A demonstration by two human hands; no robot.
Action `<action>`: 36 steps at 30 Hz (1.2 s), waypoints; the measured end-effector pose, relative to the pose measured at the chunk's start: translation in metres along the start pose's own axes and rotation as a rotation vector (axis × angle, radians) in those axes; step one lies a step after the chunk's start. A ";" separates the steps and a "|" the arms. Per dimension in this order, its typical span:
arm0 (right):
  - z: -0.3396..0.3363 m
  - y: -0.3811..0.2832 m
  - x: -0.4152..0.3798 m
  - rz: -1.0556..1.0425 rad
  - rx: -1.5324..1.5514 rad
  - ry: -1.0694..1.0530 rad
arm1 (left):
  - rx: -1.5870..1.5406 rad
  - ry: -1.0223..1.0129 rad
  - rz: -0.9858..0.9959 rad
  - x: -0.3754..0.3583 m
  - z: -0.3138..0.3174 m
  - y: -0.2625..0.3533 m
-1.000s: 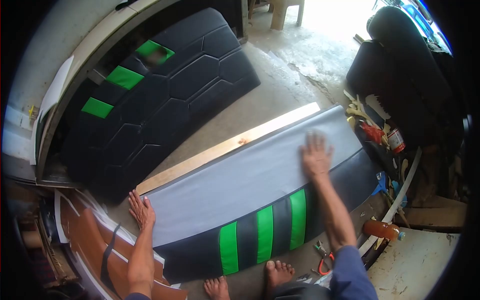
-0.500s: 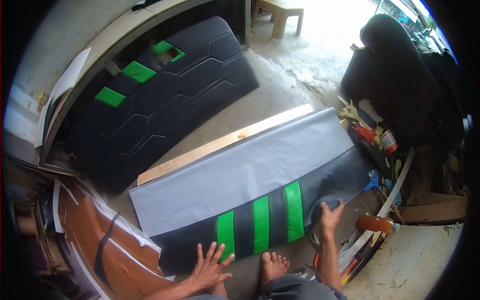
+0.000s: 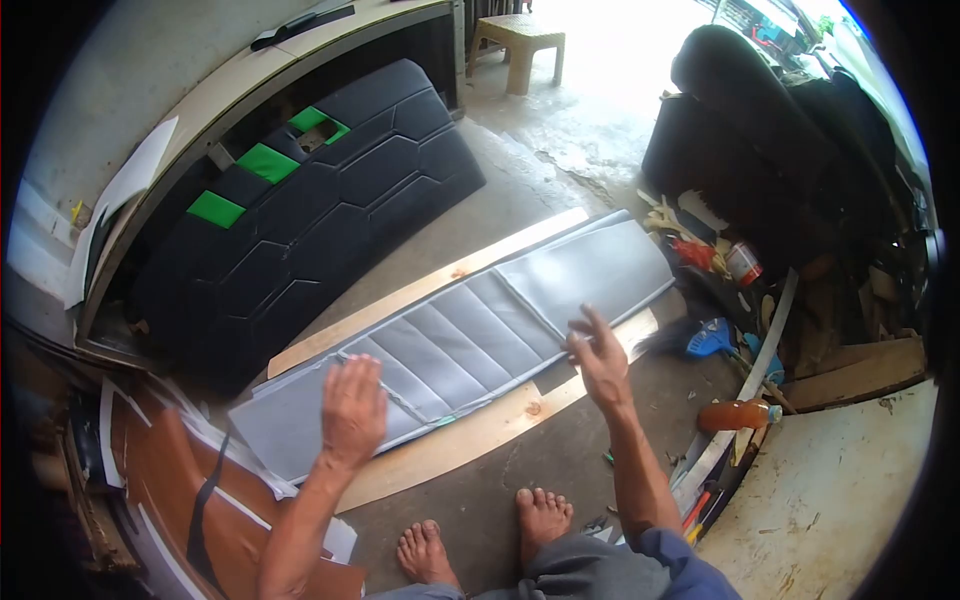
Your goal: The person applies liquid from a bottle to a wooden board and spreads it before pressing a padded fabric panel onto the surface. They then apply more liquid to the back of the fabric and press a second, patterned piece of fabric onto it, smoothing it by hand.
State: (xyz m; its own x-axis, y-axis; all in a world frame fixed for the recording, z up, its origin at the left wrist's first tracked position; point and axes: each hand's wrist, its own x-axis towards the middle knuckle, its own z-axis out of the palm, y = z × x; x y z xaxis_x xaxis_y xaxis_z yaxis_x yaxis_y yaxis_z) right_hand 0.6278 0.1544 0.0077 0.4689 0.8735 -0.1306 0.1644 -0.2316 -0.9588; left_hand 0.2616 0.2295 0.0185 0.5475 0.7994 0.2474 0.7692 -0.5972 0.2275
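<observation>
Folded over since a moment ago, the long grey cover (image 3: 455, 345) now has its green bars turned under, and both hands are farther forward. Closest in, two bare feet (image 3: 545, 515) rest on the floor (image 3: 470, 492). Past them, a pale wood board (image 3: 440, 458) peeks out from under the cover's near side. The left hand (image 3: 355, 405) is flat, fingers close together, over the cover's left part; I cannot tell if it touches. The right hand (image 3: 598, 365) has its fingers spread and looks bare, by the cover's near edge. The cover lies slanted between the hands and goes on past both. Along its far side runs a wood strip (image 3: 460, 273). Behind that is a big black padded piece (image 3: 330, 210) with green patches. Farthest off stands a little stool (image 3: 520, 45).
</observation>
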 end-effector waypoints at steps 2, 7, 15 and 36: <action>-0.011 0.034 -0.032 0.155 -0.072 0.049 | -0.079 -0.069 0.114 -0.020 0.039 0.009; -0.065 0.103 -0.124 0.108 -0.510 0.218 | 0.008 -0.300 -0.023 -0.061 0.128 -0.008; -0.182 0.165 -0.196 0.285 -0.540 1.030 | -0.008 -0.368 -0.103 -0.071 0.127 0.016; -0.008 0.030 -0.209 0.032 0.057 -0.028 | -1.017 -0.582 0.014 -0.038 0.037 0.182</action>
State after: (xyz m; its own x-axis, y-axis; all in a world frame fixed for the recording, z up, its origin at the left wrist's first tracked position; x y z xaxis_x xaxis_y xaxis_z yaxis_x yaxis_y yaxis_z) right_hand 0.5419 -0.0381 0.0086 0.4488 0.8778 -0.1677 0.1000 -0.2358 -0.9666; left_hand 0.3927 0.0929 0.0161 0.8249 0.5443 -0.1527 0.2884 -0.1729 0.9418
